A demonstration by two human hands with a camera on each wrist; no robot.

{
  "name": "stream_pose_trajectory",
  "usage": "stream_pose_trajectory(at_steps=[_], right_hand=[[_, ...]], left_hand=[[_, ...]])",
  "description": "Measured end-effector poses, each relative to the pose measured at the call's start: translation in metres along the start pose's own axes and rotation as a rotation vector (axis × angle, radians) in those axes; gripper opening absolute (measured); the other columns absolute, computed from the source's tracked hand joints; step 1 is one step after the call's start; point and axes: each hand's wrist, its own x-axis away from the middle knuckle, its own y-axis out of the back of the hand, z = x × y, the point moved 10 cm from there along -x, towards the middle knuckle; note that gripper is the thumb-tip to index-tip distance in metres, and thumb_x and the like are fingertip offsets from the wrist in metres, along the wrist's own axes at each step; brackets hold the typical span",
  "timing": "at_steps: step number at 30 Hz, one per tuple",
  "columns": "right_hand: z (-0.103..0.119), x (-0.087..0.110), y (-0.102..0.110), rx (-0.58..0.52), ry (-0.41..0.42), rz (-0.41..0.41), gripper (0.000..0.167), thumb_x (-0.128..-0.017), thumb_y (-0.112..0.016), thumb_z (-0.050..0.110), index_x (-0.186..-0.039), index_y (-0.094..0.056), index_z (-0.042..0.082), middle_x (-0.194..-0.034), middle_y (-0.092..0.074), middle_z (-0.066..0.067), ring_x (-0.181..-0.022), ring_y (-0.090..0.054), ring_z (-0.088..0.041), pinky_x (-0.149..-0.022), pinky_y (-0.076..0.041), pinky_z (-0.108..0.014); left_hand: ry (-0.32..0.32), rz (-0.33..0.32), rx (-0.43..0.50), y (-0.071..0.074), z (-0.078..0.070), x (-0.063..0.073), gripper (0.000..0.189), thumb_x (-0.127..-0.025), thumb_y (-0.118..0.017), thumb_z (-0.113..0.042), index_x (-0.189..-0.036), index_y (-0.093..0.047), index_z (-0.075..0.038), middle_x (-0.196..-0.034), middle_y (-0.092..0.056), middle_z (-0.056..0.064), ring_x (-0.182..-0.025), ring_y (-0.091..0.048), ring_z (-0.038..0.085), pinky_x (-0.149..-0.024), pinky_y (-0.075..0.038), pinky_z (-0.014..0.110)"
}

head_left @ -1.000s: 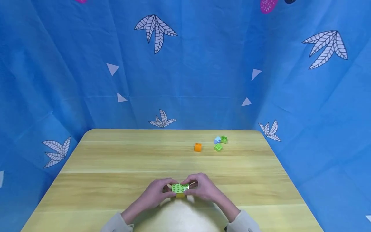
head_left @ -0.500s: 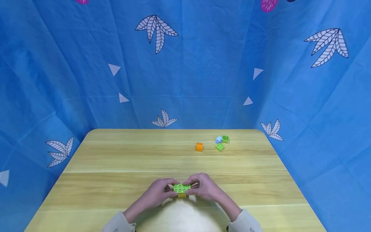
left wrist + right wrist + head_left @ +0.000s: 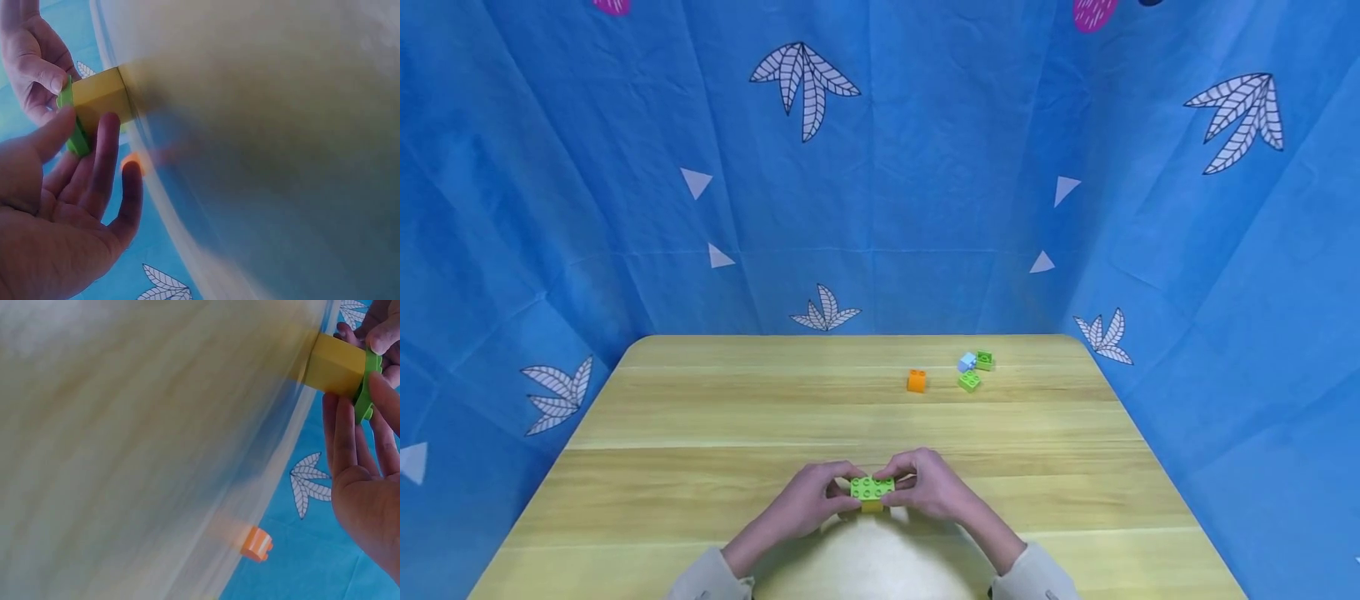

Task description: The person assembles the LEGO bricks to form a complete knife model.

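Observation:
A flat green studded building brick (image 3: 872,487) sits on top of a yellow block (image 3: 103,95) near the front of the table. In both wrist views the green brick overhangs the yellow block's sides. My left hand (image 3: 811,498) pinches the green brick's left end between thumb and fingers. From the other side my right hand (image 3: 928,487) pinches the right end in the same way. The yellow block stands on the tabletop, its front face showing below the green brick in the head view.
Farther back on the wooden table (image 3: 715,417) stands an orange brick (image 3: 917,381). To its right lie a light blue brick (image 3: 967,362), a green brick (image 3: 984,360) and another green brick (image 3: 969,381). A blue patterned cloth (image 3: 925,167) hangs behind the table.
The head view has shifted slightly, so everything appears a little farther right. Both hands keep their hold on the green brick, with no clear movement over the table.

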Motion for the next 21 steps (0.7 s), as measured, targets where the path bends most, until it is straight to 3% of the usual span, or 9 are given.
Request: stream_pose_trajectory(at_steps=[10, 21], right_hand=[[0.0000, 0.0008, -0.0007, -0.037, 0.004, -0.003, 0.029, -0.081, -0.083, -0.003, -0.109, -0.076, 0.004, -0.110, -0.075, -0.014, -0.099, -0.075, -0.029, -0.084, -0.061, -0.025], [0.0034, 0.0002, -0.0019, -0.032, 0.021, 0.019, 0.028, -0.084, -0.082, -0.002, -0.110, -0.074, 0.003, -0.111, -0.074, -0.014, -0.100, -0.074, -0.029, -0.087, -0.061, -0.026]], left_hand=[[-0.002, -0.002, 0.004, -0.0014, 0.0008, 0.0005, 0.033, -0.092, -0.077, -0.017, -0.125, -0.071, -0.014, -0.099, -0.074, 0.001, -0.074, -0.068, 0.012, -0.061, -0.055, 0.023], [-0.016, 0.000, -0.087, 0.0007, -0.0035, 0.0002, 0.035, -0.092, -0.077, -0.021, -0.125, -0.071, -0.015, -0.099, -0.074, -0.003, -0.079, -0.065, 0.003, -0.070, -0.055, 0.022]])
